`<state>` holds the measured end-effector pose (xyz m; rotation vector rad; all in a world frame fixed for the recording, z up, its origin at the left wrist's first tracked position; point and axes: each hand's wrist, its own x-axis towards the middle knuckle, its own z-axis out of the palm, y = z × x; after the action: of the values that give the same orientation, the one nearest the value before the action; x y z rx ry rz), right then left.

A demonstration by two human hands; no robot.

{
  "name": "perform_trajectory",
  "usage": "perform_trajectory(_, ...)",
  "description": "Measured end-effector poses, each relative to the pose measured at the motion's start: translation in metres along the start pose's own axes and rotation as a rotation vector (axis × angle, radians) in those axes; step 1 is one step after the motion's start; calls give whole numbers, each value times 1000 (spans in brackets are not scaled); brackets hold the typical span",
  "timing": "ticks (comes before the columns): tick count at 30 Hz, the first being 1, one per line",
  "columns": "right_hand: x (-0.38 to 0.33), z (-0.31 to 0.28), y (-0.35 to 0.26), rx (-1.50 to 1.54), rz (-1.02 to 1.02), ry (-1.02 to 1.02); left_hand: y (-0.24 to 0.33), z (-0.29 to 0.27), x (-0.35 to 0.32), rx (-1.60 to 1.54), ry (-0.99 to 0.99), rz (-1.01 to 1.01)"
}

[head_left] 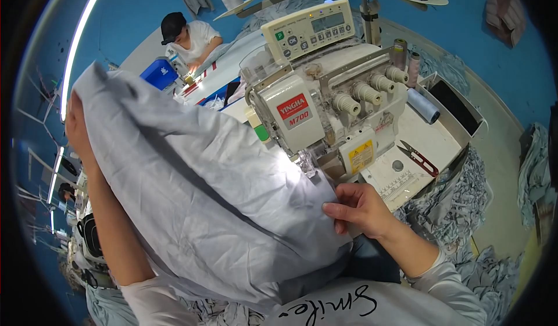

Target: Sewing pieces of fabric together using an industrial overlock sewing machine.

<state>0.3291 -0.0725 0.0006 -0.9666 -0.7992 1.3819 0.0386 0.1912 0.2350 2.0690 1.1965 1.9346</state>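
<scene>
Blue-walled sewing shop, white machine table; I have a grey cloth lifted in front of the overlock machine.

My left hand is up high at the cloth's top corner, mostly hidden behind the fabric, so I cannot tell how its fingers sit. My right hand pinches the cloth's lower right edge, thumb on top, fingers curled under. The cloth hangs between both hands, draped across my lap, its right edge just beside the presser foot. Red-handled snips lie on the table to the right, near a grey thread cone. Grey scraps pile beside the table. Another person works at a far station.
</scene>
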Motion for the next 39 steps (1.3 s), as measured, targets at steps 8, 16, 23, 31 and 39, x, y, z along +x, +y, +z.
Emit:
perform_trajectory(8, -2, 4, -3, -6, 20, -5, -36, 8, 106, -12, -110, 138)
perform_trajectory(16, 3, -7, 3, -7, 5, 36, -42, 2, -138, 279, -900, -110)
perform_trajectory(23, 2, 1, -1, 6, 47, 4, -17, -90, -296, 521, -848, -77)
perform_trajectory(31, 0, 1, 1, 28, -13, 2, -37, -102, -198, 197, 48, -31)
perform_trajectory(39, 1, 0, 0, 27, 7, 31, -78, -98, -6, 6, 48, 81)
